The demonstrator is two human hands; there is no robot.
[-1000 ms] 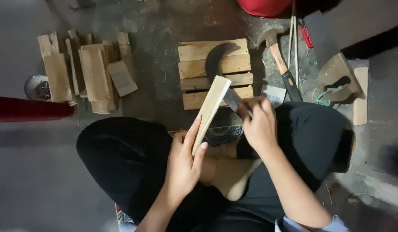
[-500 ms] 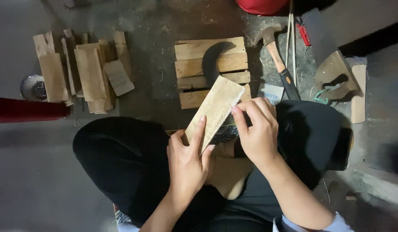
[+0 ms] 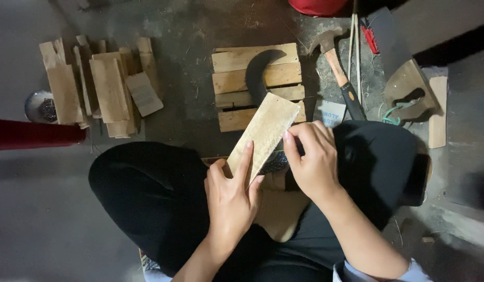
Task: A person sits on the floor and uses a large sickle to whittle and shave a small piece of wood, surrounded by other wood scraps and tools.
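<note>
The wooden slat [image 3: 264, 133] has turned from edge-on to lie broad face up, slanting over the lap. The left hand [image 3: 232, 196] grips its lower end; the right hand [image 3: 314, 159] curls closed against its right edge. Beyond lie a small pallet [image 3: 236, 86] and hammer [image 3: 338, 70].

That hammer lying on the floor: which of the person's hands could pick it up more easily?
Probably the right hand. It sits just below the hammer, which lies up and to its right, while the left hand grips the wooden slat lower down, farther from it.
</note>
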